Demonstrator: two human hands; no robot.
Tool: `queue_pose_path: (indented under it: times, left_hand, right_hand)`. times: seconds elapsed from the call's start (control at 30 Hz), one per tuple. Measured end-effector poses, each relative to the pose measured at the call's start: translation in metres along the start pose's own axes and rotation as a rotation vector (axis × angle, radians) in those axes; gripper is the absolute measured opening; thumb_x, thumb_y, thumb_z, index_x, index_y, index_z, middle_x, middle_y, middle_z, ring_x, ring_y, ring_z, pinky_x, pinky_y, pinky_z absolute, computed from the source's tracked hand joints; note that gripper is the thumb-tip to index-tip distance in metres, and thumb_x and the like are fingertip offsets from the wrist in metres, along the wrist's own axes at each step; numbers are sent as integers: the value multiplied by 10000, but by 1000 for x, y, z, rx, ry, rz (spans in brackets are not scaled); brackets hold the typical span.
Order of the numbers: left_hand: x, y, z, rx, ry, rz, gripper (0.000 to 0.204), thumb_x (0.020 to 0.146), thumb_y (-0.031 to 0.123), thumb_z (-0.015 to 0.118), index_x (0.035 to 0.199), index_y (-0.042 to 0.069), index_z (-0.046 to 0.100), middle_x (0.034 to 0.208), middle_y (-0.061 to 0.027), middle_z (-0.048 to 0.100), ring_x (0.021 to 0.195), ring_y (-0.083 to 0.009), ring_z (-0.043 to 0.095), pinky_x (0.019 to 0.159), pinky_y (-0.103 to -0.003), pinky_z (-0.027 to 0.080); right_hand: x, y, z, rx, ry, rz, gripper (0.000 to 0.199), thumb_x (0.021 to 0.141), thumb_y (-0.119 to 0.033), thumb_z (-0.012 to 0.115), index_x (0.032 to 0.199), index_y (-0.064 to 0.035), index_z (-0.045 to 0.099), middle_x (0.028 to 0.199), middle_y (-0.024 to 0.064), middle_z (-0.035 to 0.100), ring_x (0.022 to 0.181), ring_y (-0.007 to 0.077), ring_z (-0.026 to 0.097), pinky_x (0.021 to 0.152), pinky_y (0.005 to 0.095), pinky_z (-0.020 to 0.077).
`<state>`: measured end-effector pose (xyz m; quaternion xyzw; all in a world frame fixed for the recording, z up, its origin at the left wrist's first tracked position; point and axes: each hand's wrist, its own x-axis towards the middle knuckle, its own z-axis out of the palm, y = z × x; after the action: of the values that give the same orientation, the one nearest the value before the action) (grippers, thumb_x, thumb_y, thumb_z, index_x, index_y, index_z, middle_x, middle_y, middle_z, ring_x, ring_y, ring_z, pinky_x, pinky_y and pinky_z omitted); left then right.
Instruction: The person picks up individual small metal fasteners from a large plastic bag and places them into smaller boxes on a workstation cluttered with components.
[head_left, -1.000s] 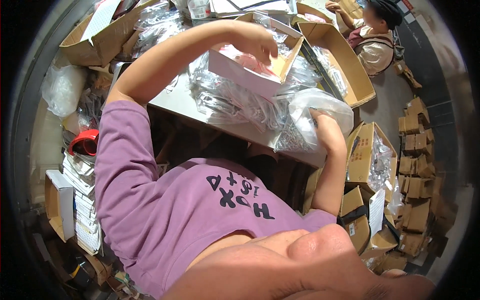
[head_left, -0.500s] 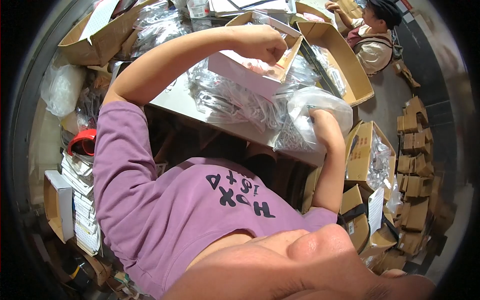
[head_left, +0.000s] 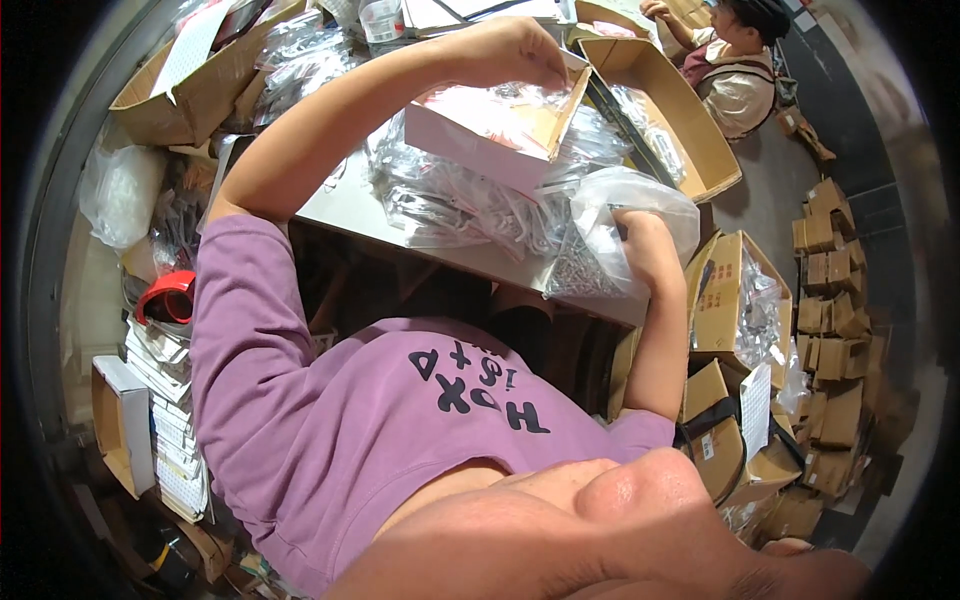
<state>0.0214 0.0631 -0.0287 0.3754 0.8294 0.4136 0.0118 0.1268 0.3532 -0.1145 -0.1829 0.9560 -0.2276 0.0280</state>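
At the upper middle, my left hand [head_left: 518,52] bends over the far side of a white cardboard box [head_left: 470,150]. Its fingers curl downward and look closed; whatever they hold, if anything, is out of sight. Small clear packets with pinkish-red marks [head_left: 490,112] lie inside that box. My right hand [head_left: 648,245] is at the mouth of a clear plastic bag [head_left: 655,192], fingers bent together against it. I cannot make out what is between them. Small grey metal pieces, perhaps screws, [head_left: 582,270] fill the bag's lower part, near the table edge.
Clear bags of grey parts [head_left: 450,205] cover the table around the white box. An open brown carton [head_left: 700,150] stands to the right, and another carton [head_left: 715,305] holds bagged parts below the table's right end. A co-worker [head_left: 735,80] is at the far right. Stacked cartons [head_left: 830,270] line the aisle.
My left hand has risen slightly and moved from low over the white box toward its far edge, uncovering more packets. My right hand stays at the bag, fingers slightly shifted.
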Motion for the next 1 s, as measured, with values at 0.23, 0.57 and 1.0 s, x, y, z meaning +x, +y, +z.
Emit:
queue_pose_path:
  times: [0.23, 0.57, 1.0]
  left_hand:
    - [-22, 56, 43, 177, 299, 421, 174, 786, 144, 725, 766, 12, 614, 695, -85, 628, 632, -205, 605, 572, -299, 471]
    - [-18, 41, 168, -341, 184, 235, 178, 798, 132, 718, 938, 28, 682, 768, -108, 626, 669, -191, 590, 604, -300, 466]
    - [-7, 24, 203, -492, 198, 11, 241, 711, 189, 783, 819, -2, 687, 707, -130, 637, 638, -152, 593, 591, -313, 456]
  right_hand:
    - [0, 9, -2, -71, 28, 24, 220, 702, -63, 627, 905, 16, 659, 858, 249, 621, 857, 391, 614, 711, 401, 475]
    - [-27, 26, -31, 590, 229, 142, 110, 753, -4, 632, 855, 35, 629, 712, 24, 634, 640, 68, 577, 589, 212, 454]
    - [-39, 21, -39, 868, 234, 45, 148, 769, 13, 688, 899, -1, 617, 833, -2, 629, 752, 62, 579, 690, 202, 459]
